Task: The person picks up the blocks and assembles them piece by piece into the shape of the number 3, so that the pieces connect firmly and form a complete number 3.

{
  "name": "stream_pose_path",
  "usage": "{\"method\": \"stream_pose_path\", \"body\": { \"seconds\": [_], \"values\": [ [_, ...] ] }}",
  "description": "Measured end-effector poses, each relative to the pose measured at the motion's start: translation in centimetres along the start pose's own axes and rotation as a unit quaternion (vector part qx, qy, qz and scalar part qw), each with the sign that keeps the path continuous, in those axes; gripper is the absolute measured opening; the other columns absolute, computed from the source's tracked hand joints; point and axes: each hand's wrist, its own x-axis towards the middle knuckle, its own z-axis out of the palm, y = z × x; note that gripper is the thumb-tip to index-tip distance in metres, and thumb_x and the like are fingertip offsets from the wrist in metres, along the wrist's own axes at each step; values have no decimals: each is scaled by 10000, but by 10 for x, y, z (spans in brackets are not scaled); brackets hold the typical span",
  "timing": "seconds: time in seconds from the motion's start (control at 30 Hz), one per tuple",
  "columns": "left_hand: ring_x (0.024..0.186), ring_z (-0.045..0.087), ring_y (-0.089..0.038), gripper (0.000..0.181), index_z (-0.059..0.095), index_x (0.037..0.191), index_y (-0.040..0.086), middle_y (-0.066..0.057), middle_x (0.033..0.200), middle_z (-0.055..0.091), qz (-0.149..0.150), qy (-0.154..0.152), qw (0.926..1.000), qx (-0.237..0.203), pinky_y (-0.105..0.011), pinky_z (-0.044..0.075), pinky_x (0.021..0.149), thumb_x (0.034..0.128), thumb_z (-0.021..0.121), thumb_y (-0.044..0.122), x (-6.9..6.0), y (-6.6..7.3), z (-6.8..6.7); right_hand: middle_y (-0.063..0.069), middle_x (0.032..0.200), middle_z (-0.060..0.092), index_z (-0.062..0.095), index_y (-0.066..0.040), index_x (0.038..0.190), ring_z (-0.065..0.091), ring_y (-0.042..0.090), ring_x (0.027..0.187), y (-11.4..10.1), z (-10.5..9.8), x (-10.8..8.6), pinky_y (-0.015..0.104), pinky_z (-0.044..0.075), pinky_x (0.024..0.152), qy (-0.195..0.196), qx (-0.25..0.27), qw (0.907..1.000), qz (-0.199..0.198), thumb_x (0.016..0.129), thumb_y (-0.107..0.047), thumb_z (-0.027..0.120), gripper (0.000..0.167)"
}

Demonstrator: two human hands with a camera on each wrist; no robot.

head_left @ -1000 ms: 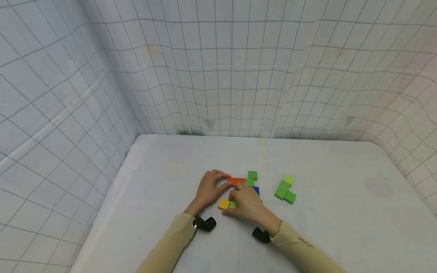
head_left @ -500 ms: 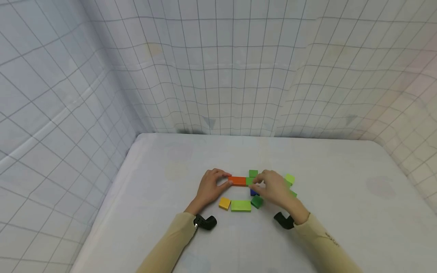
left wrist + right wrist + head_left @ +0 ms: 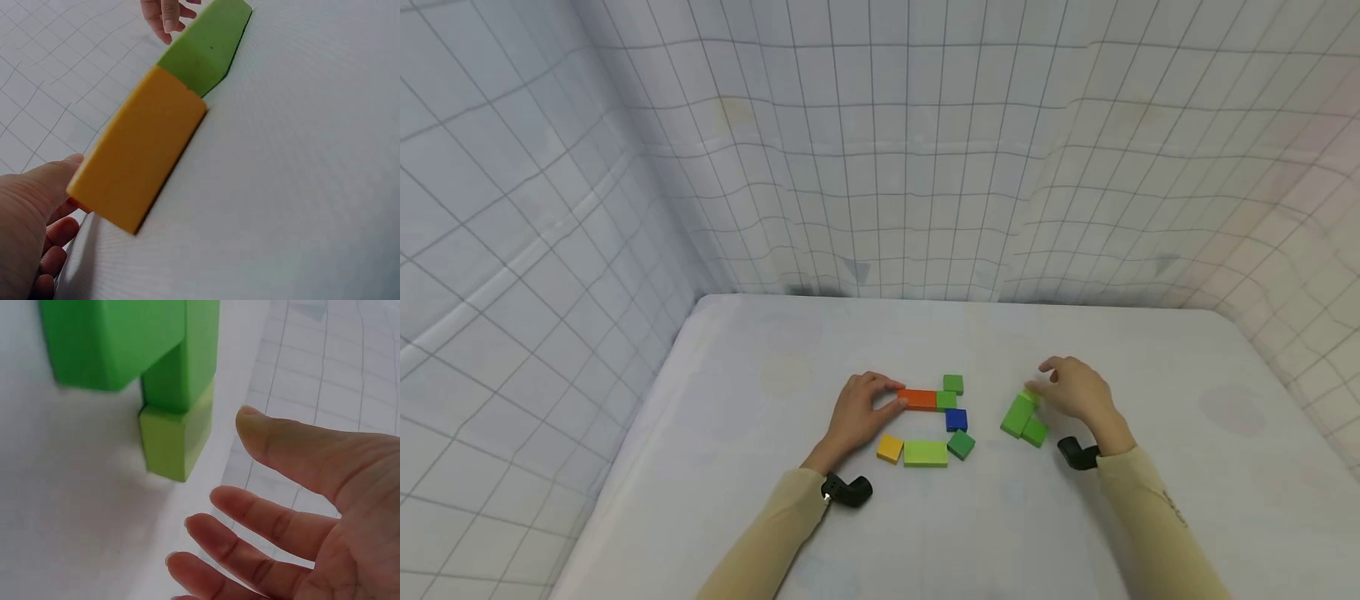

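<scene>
My left hand (image 3: pixel 857 411) holds the left end of a long red block (image 3: pixel 917 400), thumb on the near side and forefinger on the far side. In the left wrist view, the yellow block (image 3: pixel 137 150) covers much of that grip. A green block (image 3: pixel 946 401) touches the red one's right end. My right hand (image 3: pixel 1077 389) is beside the small lime block (image 3: pixel 1032 397) at the right-hand cluster. The right wrist view shows its thumb and fingers spread, with a gap to the lime block. Touching the lime block is a long green block (image 3: pixel 1017 416).
Another green block (image 3: pixel 1033 432) adjoins the long one. In the middle lie a green block (image 3: pixel 952 383), a blue block (image 3: pixel 956 419), a dark green block (image 3: pixel 961 444) and a long lime block (image 3: pixel 926 453). Gridded white curtains (image 3: pixel 925 167) hang around the table (image 3: pixel 760 350).
My right hand has moved right from the long lime block, across the middle blocks, to the right-hand cluster, uncovering the middle blocks. The left hand has stayed on the red block.
</scene>
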Motion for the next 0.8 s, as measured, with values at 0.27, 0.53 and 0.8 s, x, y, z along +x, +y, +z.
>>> {"method": "stream_pose_path", "body": {
  "seconds": [0.27, 0.53, 0.8],
  "values": [
    [1012, 500, -206, 279, 712, 1088, 179, 9, 1061, 616, 2, -8, 10000, 10, -379, 391, 890, 869, 692, 351, -1, 1, -1, 148, 965, 635, 653, -17, 984, 573, 287, 830, 15, -2, 9, 407, 443, 655, -415, 320, 9985, 130, 842, -367, 696, 380],
    [1008, 503, -196, 273, 712, 1086, 185, 23, 1053, 615, 64, 42, 10000, 6, -375, 395, 881, 869, 693, 350, -1, 1, 0, 92, 873, 627, 653, -47, 847, 535, 243, 780, 21, -3, 19, 369, 419, 641, -615, 690, 9955, 201, 844, -345, 709, 303],
    [1009, 498, -192, 277, 710, 1091, 189, 22, 1066, 612, -34, -1, 10000, 45, -366, 392, 881, 871, 688, 357, -1, 0, 1, 83, 839, 595, 637, -63, 816, 496, 235, 719, 4, -3, 38, 344, 382, 583, -622, 252, 9974, 268, 861, -366, 678, 309]
  ]
}}
